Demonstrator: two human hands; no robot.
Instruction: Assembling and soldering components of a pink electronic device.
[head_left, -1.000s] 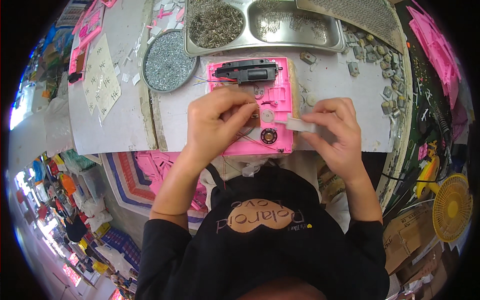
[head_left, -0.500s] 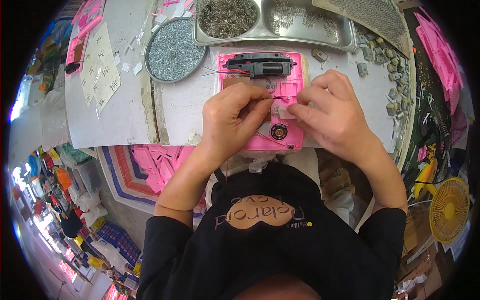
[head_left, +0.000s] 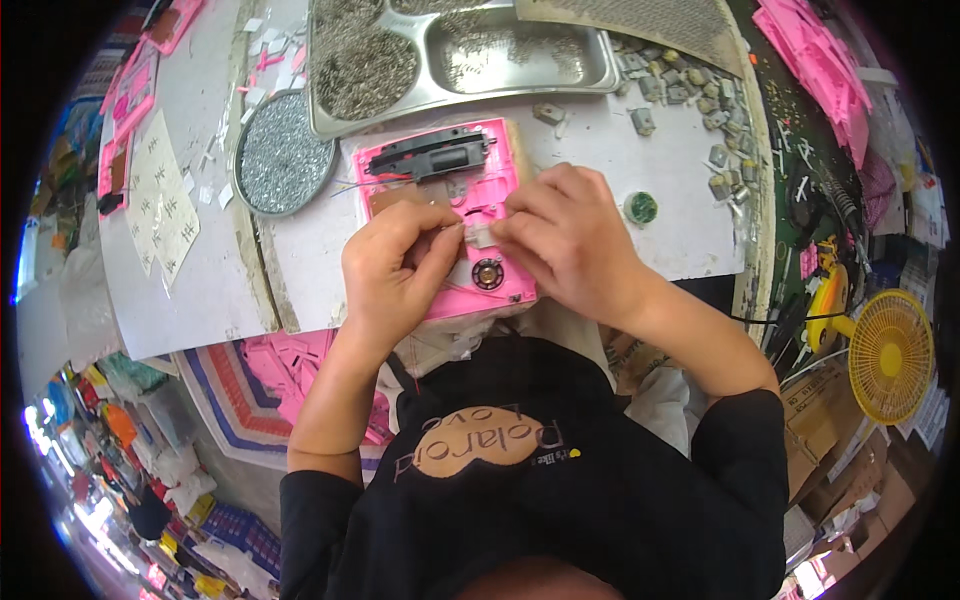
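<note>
A pink plastic housing [head_left: 458,304] lies in front of me on the table, slightly turned. Across its far end sits a black plastic module [head_left: 432,156] with thin wires at its left. Over the housing's left side, my left hand [head_left: 392,268] is closed in a pinch; whatever its fingertips hold is too small to make out. My right hand [head_left: 572,240] reaches in from the right, thumb and fingers closed at a small pale piece [head_left: 481,237] inside the housing. A round black speaker [head_left: 488,274] sits just nearer to me than the fingertips.
A round tray of small metal parts [head_left: 286,152] stands at the left, beside a steel compartment tray [head_left: 500,90] with springs. Small metal motors [head_left: 642,121] lie scattered at the right, near a small green round item [head_left: 641,208]. A yellow fan [head_left: 890,357] stands at far right.
The view has shifted, so the table appears farther left and turned. My right fingertips have moved slightly left onto the pale piece. The green round item has come into sight.
</note>
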